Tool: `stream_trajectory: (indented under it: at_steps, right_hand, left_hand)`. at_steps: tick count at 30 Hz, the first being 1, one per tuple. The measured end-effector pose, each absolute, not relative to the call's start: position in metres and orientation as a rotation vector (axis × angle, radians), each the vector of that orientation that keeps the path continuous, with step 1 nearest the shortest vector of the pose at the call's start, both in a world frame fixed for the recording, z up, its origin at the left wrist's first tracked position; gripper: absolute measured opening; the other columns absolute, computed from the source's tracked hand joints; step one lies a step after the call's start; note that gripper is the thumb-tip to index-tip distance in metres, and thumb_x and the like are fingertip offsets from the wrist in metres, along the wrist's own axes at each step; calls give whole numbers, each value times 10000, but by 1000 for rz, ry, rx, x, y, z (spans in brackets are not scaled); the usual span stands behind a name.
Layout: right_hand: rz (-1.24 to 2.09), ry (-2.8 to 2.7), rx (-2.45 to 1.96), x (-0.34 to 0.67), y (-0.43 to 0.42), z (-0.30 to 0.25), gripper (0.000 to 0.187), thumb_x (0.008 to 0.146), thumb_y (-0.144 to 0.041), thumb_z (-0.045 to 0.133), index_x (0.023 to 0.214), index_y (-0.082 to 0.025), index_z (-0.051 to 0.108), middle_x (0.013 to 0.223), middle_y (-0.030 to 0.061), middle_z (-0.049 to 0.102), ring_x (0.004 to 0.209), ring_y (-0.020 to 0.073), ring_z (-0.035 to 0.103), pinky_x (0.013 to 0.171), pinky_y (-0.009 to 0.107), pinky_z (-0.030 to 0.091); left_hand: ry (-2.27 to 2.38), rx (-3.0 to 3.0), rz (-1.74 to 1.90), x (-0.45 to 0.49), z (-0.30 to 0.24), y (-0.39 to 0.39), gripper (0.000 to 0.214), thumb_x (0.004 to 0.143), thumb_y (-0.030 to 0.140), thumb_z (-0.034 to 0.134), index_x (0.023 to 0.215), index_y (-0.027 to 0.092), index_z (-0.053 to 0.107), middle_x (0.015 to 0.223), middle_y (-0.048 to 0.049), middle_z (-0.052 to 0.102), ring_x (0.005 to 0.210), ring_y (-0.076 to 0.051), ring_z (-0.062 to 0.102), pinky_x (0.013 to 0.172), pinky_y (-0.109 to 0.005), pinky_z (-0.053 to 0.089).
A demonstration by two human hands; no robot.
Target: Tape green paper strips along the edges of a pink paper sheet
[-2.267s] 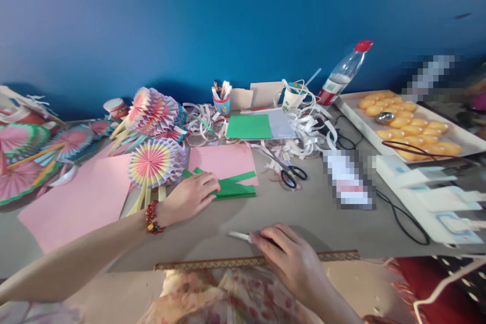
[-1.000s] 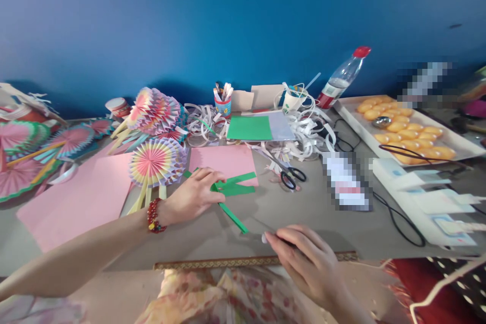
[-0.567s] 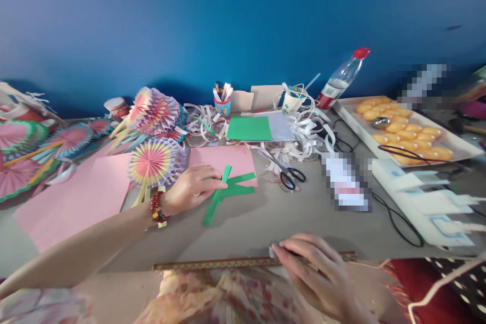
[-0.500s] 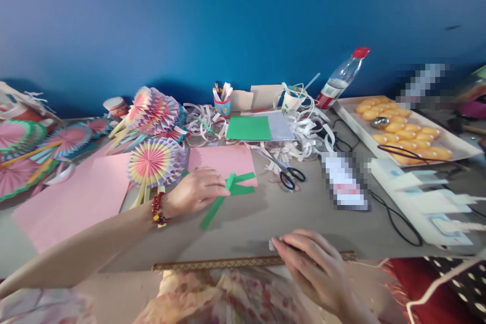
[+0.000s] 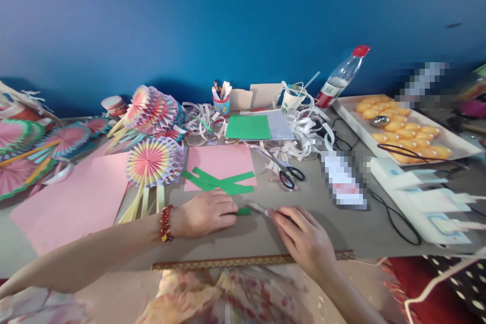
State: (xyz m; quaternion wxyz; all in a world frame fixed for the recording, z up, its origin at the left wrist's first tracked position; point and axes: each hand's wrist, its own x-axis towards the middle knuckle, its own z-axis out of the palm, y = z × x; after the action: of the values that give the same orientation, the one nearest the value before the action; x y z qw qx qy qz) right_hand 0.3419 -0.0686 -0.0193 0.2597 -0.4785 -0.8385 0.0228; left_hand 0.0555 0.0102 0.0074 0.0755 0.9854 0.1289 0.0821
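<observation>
My left hand point(image 5: 210, 212) rests low over the table, its fingers closed together on a green paper strip point(image 5: 243, 211), whose end pokes out to the right. In my right hand point(image 5: 304, 233) is a slim tool point(image 5: 259, 208) with a silvery, blade-like tip, pointing left at the strip's end; whether they touch I cannot tell. Several more green strips point(image 5: 224, 182) lie crossed just beyond my left hand, partly over a pink sheet point(image 5: 224, 157). Black-handled scissors point(image 5: 288, 174) lie to the right of that sheet.
Pleated paper rosettes point(image 5: 150, 162) and a large pink sheet point(image 5: 76, 197) fill the left. White paper scraps point(image 5: 304, 131), green paper point(image 5: 248, 127) and a pen cup point(image 5: 221, 104) stand behind. At right are a bottle point(image 5: 339, 81), a tray point(image 5: 353, 116) of yellow pieces and a power strip point(image 5: 410, 202).
My left hand has come nearer with the green strip, clear of the crossed strips. My right hand has moved forward and left, bringing the tool's tip beside the strip's end.
</observation>
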Motion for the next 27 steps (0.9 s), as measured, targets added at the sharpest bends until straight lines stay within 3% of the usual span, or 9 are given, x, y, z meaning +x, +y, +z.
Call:
stream_trajectory:
  at_steps: [8,12,14,18,22,27]
  right_hand:
    - [2,-2353,-1263,337,-67,-10,294,987,-137,436,1089,-190,707,903,72,666,834,162,609,768,274,483]
    - [-68,-2379,-1267,337,-67,-10,293,978,-119,447,1093,-185,708,903,72,673,849,170,608,784,288,472]
    - [-68,-2386,-1284,338,-67,-11,295,973,-116,457,1101,-198,710,923,71,676,857,168,610,792,286,469]
    - [-47,-2405,-1281,339,-67,-13,313,978,-122,450,1146,-202,701,945,74,674,869,164,612,809,277,466]
    - [-46,-2422,-1281,341,-66,-16,326,993,-128,428,1162,-203,697,953,72,675,873,164,606,811,277,457]
    - [-56,-2422,-1271,342,-65,-17,301,1001,-153,442,1139,-197,705,937,66,674,862,165,606,813,280,447]
  left_hand:
    - [471,3008,270,51,-7,5,302,1002,152,433,1258,207,584,1189,-89,662,1062,-226,603,938,-395,474]
    - [546,3014,255,48,-6,-2,393,991,144,432,1369,208,515,1381,-103,581,1224,-241,557,1078,-443,407]
    - [521,2972,201,48,-4,-6,453,1007,268,437,1451,177,430,1486,-128,478,1359,-249,446,1162,-448,314]
    - [455,2869,63,50,-2,-10,825,942,606,455,1557,120,198,1599,-149,259,1490,-273,215,1228,-463,139]
    - [441,2820,55,50,-6,-9,949,904,667,471,1575,117,86,1612,-151,210,1497,-286,189,1225,-483,106]
    - [449,2805,54,49,-8,-8,933,916,682,424,1578,126,69,1617,-147,193,1500,-280,179,1225,-465,78]
